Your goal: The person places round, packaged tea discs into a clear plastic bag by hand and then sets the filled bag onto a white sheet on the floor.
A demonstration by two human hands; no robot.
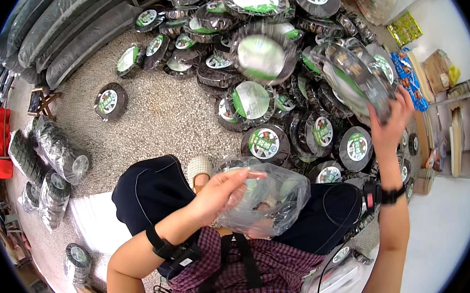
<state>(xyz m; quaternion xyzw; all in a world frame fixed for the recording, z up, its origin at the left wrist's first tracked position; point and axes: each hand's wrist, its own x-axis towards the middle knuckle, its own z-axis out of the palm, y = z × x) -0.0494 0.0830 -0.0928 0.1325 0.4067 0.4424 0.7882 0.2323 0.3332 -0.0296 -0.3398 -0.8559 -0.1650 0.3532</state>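
Note:
My left hand (222, 195) is closed on the edge of a clear plastic bag (282, 204), which hangs open-looking and crumpled over my lap. At the right, my right hand (394, 117) grips the rim of a black disc-shaped roll (354, 73) wrapped in clear film, holding it tilted above the heap. A second black wrapped roll (261, 55) with a green and white label is smeared by motion over the heap; whether anything touches it I cannot tell. Beneath lie several similar wrapped rolls (265, 143), reaching close to my knees.
One wrapped roll (110, 101) lies apart on the speckled floor. Long plastic-wrapped black bundles (73, 37) line the far left. Stacks of wrapped rolls (63, 151) stand at left beside a white sheet (96, 221). Shelving (460, 118) and a blue package (409, 77) are at right.

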